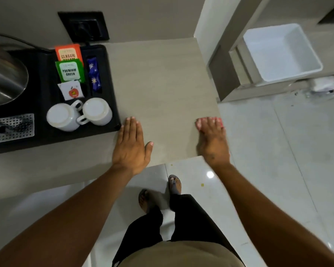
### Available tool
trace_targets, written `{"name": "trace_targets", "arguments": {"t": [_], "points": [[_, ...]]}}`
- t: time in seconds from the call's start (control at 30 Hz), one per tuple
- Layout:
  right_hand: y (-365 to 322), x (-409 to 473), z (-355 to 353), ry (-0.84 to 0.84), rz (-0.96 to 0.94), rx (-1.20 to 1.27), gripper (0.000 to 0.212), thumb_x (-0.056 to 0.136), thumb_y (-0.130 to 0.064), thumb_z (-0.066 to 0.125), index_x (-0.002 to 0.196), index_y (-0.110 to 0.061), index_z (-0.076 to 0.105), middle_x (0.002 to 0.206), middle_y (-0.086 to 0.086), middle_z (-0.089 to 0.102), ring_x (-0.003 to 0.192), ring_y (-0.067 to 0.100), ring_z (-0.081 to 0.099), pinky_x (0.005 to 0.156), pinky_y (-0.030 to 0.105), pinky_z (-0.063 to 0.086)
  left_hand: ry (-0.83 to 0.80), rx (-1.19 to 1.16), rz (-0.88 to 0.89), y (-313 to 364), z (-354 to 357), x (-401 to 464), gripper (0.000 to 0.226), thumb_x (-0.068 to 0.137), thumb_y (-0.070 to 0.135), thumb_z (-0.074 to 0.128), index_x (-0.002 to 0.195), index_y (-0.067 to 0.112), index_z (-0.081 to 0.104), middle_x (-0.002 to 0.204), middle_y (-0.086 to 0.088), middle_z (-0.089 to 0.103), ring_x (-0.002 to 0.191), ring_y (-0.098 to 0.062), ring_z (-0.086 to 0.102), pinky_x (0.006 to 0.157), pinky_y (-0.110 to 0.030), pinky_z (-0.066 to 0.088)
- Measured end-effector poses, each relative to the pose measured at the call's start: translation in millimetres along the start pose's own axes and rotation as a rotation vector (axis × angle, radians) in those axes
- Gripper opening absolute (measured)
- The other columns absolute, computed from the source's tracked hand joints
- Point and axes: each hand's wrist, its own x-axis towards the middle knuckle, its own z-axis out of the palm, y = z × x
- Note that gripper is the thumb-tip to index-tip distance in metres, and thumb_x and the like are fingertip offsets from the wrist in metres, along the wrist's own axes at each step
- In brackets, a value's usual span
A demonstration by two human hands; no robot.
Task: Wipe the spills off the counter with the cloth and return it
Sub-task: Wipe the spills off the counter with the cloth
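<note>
Evidently both hands, left (pixel 130 146) and right (pixel 212 139), are lying flat and empty on the bare beige laminate table (pixel 162 83) at centre frame (bracing, probably); no cloth is showing anywhere.

I see the counter (pixel 162 78), a pale grey-beige slab with a faint grain, running out from the wall to a square corner at the right. Its open stretch looks dry and unmarked; I can make out no spill. My left hand (pixel 131 143) lies flat on it, palm down; my right hand (pixel 212 139) presses its right edge, fingers spread.
</note>
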Motion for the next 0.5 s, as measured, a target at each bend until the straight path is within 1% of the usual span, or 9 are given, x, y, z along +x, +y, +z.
{"name": "trace_targets", "arguments": {"t": [0.03, 0.07, 0.13, 0.17, 0.23, 0.33, 0.43, 0.5], "points": [[8.4, 15.2, -3.7, -0.007, 0.028, -0.025, 0.057, 0.092, -0.006, 0.049, 0.146, -0.02, 0.041, 0.16, 0.012, 0.034, 0.152, 0.034, 0.018, 0.126, 0.049, 0.009, -0.003, 0.006, -0.008, 1.1, 0.0, 1.5, 0.086, 0.099, 0.056, 0.015, 0.158, -0.006, 0.007, 0.169, -0.026, 0.006, 0.158, -0.038, 0.001, 0.129, -0.05, 0.006], [12.5, 28.2, -4.0, -0.018, 0.041, -0.046, 0.058, 0.092, -0.007, 0.048, 0.148, -0.019, 0.037, 0.161, 0.012, 0.031, 0.152, 0.035, 0.015, 0.127, 0.047, 0.005, -0.018, 0.01, -0.019, 2.6, -0.6, 4.6, 0.088, 0.098, 0.057, 0.012, 0.158, -0.006, 0.005, 0.169, -0.026, 0.004, 0.158, -0.038, -0.001, 0.129, -0.05, 0.004], [11.5, 45.3, 1.4, -0.021, 0.057, -0.078, 0.067, 0.091, -0.009, 0.05, 0.154, -0.016, 0.027, 0.165, 0.013, 0.022, 0.154, 0.037, 0.006, 0.123, 0.041, -0.004, -0.062, 0.029, -0.036, 6.6, -2.4, 14.3, 0.091, 0.096, 0.061, 0.008, 0.157, -0.005, -0.002, 0.169, -0.026, -0.003, 0.158, -0.037, -0.009, 0.129, -0.051, 0.001], [8.4, 51.0, 5.1, -0.011, 0.043, -0.095, 0.068, 0.091, -0.01, 0.049, 0.155, -0.014, 0.025, 0.165, 0.013, 0.02, 0.154, 0.037, 0.005, 0.122, 0.04, -0.004, -0.071, 0.038, -0.044, 9.3, -2.5, 19.5, 0.092, 0.096, 0.063, 0.006, 0.157, -0.005, -0.005, 0.169, -0.025, -0.007, 0.157, -0.037, -0.012, 0.129, -0.051, -0.001], [-2.5, 65.7, 11.1, -0.009, -0.014, -0.133, 0.068, 0.091, -0.012, 0.045, 0.155, -0.014, 0.023, 0.165, 0.014, 0.019, 0.154, 0.038, 0.004, 0.124, 0.042, -0.001, -0.07, 0.047, -0.057, 13.0, -2.7, 32.0, 0.093, 0.097, 0.065, 0.008, 0.158, -0.004, -0.007, 0.169, -0.025, -0.009, 0.157, -0.037, -0.015, 0.128, -0.052, -0.002], [-20.2, 100.9, 14.1, -0.006, -0.049, -0.121, 0.064, 0.092, -0.013, 0.042, 0.154, -0.015, 0.026, 0.165, 0.013, 0.022, 0.154, 0.036, 0.006, 0.126, 0.043, 0.002, -0.035, 0.023, -0.05, 15.2, -1.5, 40.2, 0.094, 0.098, 0.066, 0.016, 0.159, -0.004, -0.001, 0.17, -0.025, -0.004, 0.158, -0.037, -0.01, 0.128, -0.053, 0.001], [-33.8, 150.8, 12.4, 0.019, -0.054, -0.079, 0.063, 0.091, -0.012, 0.042, 0.153, -0.015, 0.03, 0.164, 0.012, 0.025, 0.154, 0.036, 0.008, 0.124, 0.038, -0.001, 0.034, -0.045, -0.029, 15.1, 0.8, 41.2, 0.094, 0.098, 0.064, 0.026, 0.159, -0.004, 0.007, 0.17, -0.025, 0.003, 0.158, -0.037, -0.003, 0.128, -0.053, 0.006], [-40.8, 189.0, 8.9, 0.022, -0.064, -0.067, 0.063, 0.089, -0.01, 0.043, 0.151, -0.015, 0.033, 0.163, 0.013, 0.027, 0.153, 0.036, 0.01, 0.124, 0.038, -0.002, 0.065, -0.073, 0.0, 15.2, 1.7, 40.7, 0.093, 0.098, 0.062, 0.032, 0.158, -0.005, 0.011, 0.169, -0.025, 0.007, 0.158, -0.038, 0.002, 0.128, -0.054, 0.009]]}}
